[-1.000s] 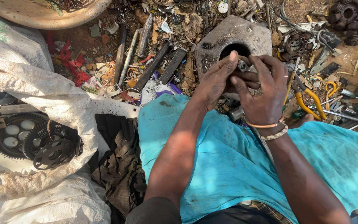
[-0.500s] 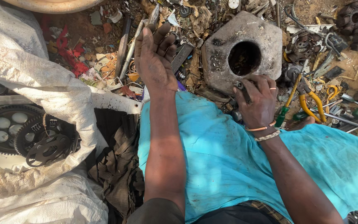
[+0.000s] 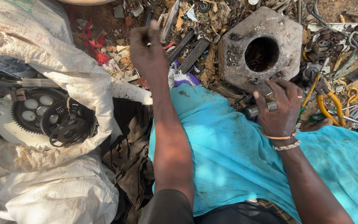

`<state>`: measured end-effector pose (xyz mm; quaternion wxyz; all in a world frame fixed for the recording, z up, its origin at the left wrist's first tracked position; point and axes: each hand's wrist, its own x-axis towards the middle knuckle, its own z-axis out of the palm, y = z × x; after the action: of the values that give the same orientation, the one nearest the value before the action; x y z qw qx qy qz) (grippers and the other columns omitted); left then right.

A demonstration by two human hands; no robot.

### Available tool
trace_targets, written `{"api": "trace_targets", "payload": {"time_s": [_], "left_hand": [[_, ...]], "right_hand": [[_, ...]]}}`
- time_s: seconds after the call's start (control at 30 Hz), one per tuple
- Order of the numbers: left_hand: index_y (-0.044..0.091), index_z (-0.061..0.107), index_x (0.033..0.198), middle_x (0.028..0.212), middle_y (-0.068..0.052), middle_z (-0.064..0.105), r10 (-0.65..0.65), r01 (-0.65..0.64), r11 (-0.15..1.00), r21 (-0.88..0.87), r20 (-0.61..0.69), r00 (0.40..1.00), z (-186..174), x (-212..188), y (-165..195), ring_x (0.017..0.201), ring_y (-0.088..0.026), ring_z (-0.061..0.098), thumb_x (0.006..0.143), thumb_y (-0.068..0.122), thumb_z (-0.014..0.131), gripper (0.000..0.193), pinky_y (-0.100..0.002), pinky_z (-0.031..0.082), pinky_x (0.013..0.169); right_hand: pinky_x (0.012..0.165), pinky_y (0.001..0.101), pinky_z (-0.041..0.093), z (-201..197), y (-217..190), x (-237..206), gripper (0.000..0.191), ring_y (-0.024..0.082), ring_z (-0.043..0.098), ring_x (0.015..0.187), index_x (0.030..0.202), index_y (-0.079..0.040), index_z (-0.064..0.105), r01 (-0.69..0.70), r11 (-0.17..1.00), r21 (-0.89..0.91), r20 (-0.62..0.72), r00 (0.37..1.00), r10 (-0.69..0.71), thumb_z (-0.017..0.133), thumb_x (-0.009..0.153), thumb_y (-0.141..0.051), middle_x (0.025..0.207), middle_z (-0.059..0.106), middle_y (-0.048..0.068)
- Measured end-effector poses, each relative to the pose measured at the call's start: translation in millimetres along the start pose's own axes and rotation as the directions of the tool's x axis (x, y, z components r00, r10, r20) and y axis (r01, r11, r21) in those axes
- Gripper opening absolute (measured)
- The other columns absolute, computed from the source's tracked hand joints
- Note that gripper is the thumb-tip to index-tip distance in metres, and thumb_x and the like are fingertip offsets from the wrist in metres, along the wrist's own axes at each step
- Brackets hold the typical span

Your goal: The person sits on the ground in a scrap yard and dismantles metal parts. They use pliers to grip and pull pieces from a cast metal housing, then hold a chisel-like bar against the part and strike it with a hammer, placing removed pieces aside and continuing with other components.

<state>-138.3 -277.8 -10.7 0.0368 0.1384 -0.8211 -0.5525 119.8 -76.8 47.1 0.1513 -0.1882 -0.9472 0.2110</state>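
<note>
A grey hexagonal metal block (image 3: 233,49) with a round hole in its middle rests on the littered ground beyond my knees. My right hand (image 3: 280,108) is at the block's near edge, fingers closed on a small metal cylinder (image 3: 255,110). My left hand (image 3: 148,47) is raised out to the left over scrap and red debris, fingers pinched together; a tiny light object may be between them, too small to tell. A turquoise cloth (image 3: 228,153) covers my lap under both forearms.
White sacks (image 3: 50,74) at left hold toothed gears (image 3: 65,122) and a white disc. Yellow-handled pliers (image 3: 332,103), metal rods, black bars (image 3: 193,52) and scrap parts lie around the block. A dark rag (image 3: 131,157) hangs beside my left knee.
My left hand left the block's hole and swung out to the left, away from my right hand. My right hand dropped to the block's near edge. The hole is now uncovered.
</note>
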Motion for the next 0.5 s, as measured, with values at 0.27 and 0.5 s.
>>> {"api": "trace_targets", "payload": {"time_s": [0.27,0.5], "left_hand": [[0.008,0.067,0.110,0.109,-0.016,0.071,0.212,-0.521,0.517,0.679,0.488,0.847,60,-59,-10,0.101,-0.036,0.070,0.086,0.017,0.064,0.026,-0.056,0.052,0.083],[-0.006,0.059,0.122,0.118,-0.026,0.065,0.183,-0.519,0.599,0.609,0.527,0.830,58,-64,-13,0.104,-0.041,0.069,0.089,0.007,0.063,0.036,-0.049,0.059,0.081]], "right_hand": [[0.100,0.0386,0.051,-73,3,-73,0.019,0.029,0.066,0.108,0.114,-0.006,0.075,-0.075,0.997,-0.004,0.028,0.997,0.075,0.082,0.098,-0.014,0.114,0.071,0.012],[0.095,0.0380,0.052,-114,13,-130,0.016,0.029,0.069,0.106,0.112,-0.006,0.075,-0.176,0.984,-0.007,-0.022,0.984,0.176,0.079,0.099,-0.014,0.113,0.072,0.012]]}}
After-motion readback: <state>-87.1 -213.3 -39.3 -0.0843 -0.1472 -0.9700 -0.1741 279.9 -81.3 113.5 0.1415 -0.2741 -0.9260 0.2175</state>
